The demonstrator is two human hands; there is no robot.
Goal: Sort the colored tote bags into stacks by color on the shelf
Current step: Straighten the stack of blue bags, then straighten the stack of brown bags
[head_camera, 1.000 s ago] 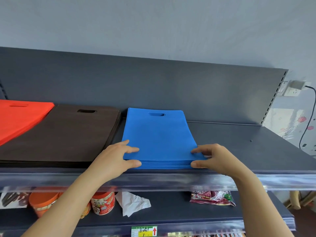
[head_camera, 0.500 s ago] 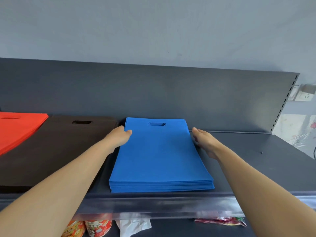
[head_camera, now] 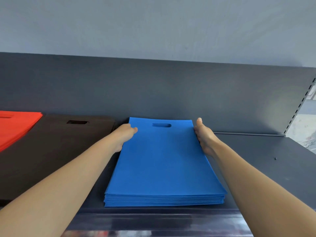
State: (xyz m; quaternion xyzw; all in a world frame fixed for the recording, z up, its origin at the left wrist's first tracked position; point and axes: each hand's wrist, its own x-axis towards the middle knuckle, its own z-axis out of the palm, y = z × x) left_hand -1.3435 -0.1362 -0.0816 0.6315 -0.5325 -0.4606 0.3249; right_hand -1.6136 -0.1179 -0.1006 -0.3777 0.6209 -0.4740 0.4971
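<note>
A stack of blue tote bags (head_camera: pixel 162 161) lies flat on the dark shelf (head_camera: pixel 266 168), its handle cut-out at the far end. My left hand (head_camera: pixel 124 135) rests against the stack's far left edge, thumb on top near the corner. My right hand (head_camera: pixel 204 135) lies flat along the far right edge, fingers straight against the side. To the left lies a brown stack of bags (head_camera: pixel 51 147), and further left an orange-red stack (head_camera: pixel 13 125), partly cut off by the frame.
The shelf's dark back panel (head_camera: pixel 153 93) rises right behind the stacks. A slotted upright (head_camera: pixel 301 103) stands at the right end. The shelf's front lip (head_camera: pixel 153 221) runs across the bottom. Bare shelf surface lies to the right of the blue stack.
Both hands have moved from the blue stack's near corners along its sides to its far corners. The view has closed in on the shelf, so the lower shelf is out of sight.
</note>
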